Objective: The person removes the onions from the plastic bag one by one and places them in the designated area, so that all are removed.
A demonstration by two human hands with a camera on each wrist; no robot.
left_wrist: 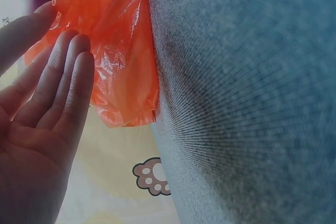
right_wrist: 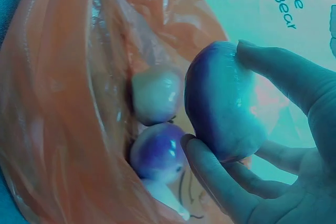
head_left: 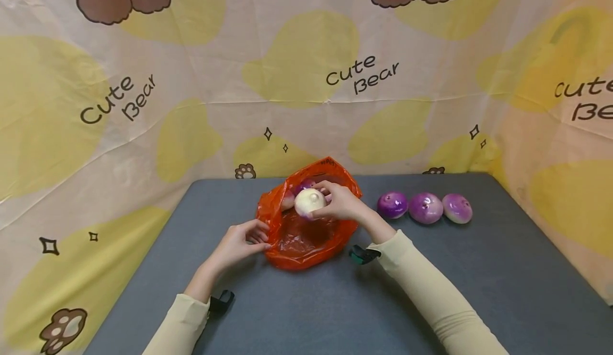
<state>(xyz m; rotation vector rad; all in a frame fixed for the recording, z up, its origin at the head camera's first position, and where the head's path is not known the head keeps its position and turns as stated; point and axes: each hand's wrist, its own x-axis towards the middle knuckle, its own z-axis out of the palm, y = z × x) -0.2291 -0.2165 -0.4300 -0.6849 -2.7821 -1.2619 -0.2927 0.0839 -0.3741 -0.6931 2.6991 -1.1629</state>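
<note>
An orange-red plastic bag [head_left: 306, 259] stands with its mouth open in the middle of the table. My right hand [head_left: 342, 203] grips a purple-and-white onion [head_left: 308, 202] over the bag's mouth, thumb on one side and fingers on the other. Inside the bag, the right wrist view shows a pale onion [right_wrist: 156, 94] and a purple one [right_wrist: 158, 151] touching it, with a white tapering piece [right_wrist: 165, 198] below. At the bag's left rim, my left hand [head_left: 243, 242] pinches the plastic between thumb and index finger; its other fingers [left_wrist: 76, 87] extend beside the bag.
Three purple onions [head_left: 425, 208] sit in a row right of the bag. Behind the grey table [head_left: 306, 312] hangs a yellow-and-cream printed cloth [head_left: 287, 78]. Dark straps [head_left: 365, 255] sit at both wrists.
</note>
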